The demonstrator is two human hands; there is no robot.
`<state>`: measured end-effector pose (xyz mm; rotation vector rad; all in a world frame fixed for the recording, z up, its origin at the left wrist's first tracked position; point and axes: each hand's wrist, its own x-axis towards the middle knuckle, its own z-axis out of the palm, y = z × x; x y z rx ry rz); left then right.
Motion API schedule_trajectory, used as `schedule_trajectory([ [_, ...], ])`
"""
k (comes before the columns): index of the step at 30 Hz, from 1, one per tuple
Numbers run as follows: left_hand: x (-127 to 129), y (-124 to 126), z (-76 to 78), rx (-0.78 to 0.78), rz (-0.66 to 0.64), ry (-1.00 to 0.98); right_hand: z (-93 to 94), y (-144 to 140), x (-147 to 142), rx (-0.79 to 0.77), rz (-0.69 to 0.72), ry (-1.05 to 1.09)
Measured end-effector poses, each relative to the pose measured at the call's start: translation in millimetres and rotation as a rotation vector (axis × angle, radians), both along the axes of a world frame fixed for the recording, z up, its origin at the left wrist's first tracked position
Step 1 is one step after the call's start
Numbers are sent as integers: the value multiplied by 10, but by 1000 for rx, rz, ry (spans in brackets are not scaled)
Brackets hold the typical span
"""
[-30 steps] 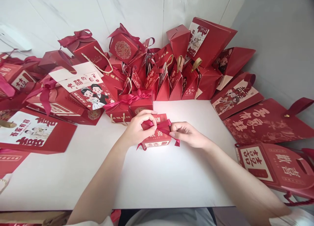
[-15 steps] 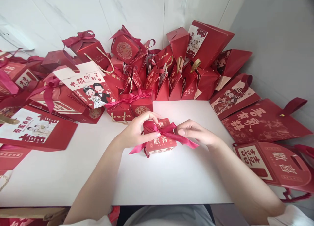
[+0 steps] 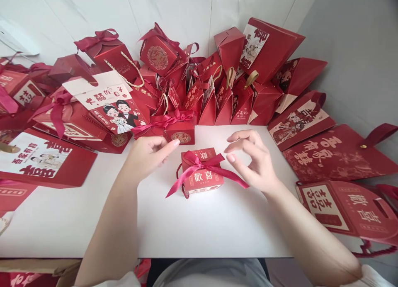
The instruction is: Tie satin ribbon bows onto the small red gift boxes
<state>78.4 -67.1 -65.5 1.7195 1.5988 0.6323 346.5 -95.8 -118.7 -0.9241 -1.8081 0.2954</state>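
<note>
A small red gift box (image 3: pixel 202 180) with pale printed characters sits on the white table in front of me. Across its top lies a dark pink ribbon (image 3: pixel 199 167) tied in a bow, its tails spread to both sides. A dark red cord (image 3: pixel 179 171) shows at the box's left side. My left hand (image 3: pixel 149 156) hovers left of the box, fingers loosely curled and thumb apart, holding nothing. To the right of the box, my right hand (image 3: pixel 251 160) is raised with fingers apart and holds nothing. Neither hand appears to touch the box.
Red gift boxes with bows (image 3: pixel 180 127) and red paper bags (image 3: pixel 270 46) crowd the back of the white table (image 3: pixel 199 233). More bags lie at the left (image 3: pixel 46 162) and right (image 3: pixel 338 152). A cardboard carton (image 3: pixel 40 266) stands below the table's front left edge.
Both hands have let go of the ribbon and box and moved apart, the left one to the left, the right one slightly up. The bow now lies uncovered on the box.
</note>
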Motion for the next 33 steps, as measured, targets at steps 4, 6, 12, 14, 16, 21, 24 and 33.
schedule_trajectory([
  [4, -10, -24, 32, -230, -326, 23, 2, -59, -86, 183, 110, -287],
  [6, 38, -42, 31, -236, -432, 37, -34, -66, -121, 197, 132, -359],
  [12, 83, 4, -23, -354, -481, -86, -129, -22, -138, 198, 192, -367],
  [14, 56, 53, -66, -405, -512, -113, -143, -6, -131, 196, 222, -347],
  [16, 31, 100, -109, -431, -546, -149, -151, 5, -128, 199, 242, -327],
  [21, 21, 143, -159, -464, -568, -218, -171, 17, -137, 196, 254, -301],
  [24, 19, 143, -159, -467, -576, -213, -178, 17, -152, 188, 262, -289],
  [33, 112, 56, -99, 44, -288, -84, 3, 17, 55, -162, 154, 88],
])
